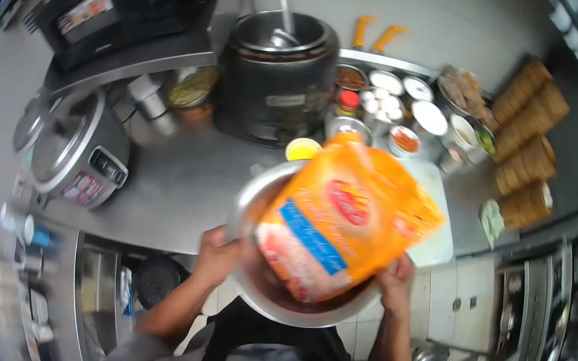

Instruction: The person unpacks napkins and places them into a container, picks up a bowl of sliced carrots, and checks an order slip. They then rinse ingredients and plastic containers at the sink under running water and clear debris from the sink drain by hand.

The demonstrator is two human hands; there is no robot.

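I hold a wide metal bowl (242, 276) in front of my body with both hands. My left hand (219, 257) is closed on the left side of its rim, thumb on top. At the opposite side my right hand (396, 284) is closed at the rim, close against the lower right edge of an orange plastic food bag (342, 220). That bag leans in the bowl, puffed up, with a red logo and a blue band; its far end sticks out past the rim. Its contents cannot be made out. Some blur covers bag and bowl.
Behind the bowl is a steel counter (171, 187) with a rice cooker (81, 153), a large dark pot (272, 83) holding a ladle, and a yellow-filled cup (302, 149). Several ingredient containers (382, 109), a white cutting board (437, 222) and stacked bamboo steamers (529, 161) stand right.
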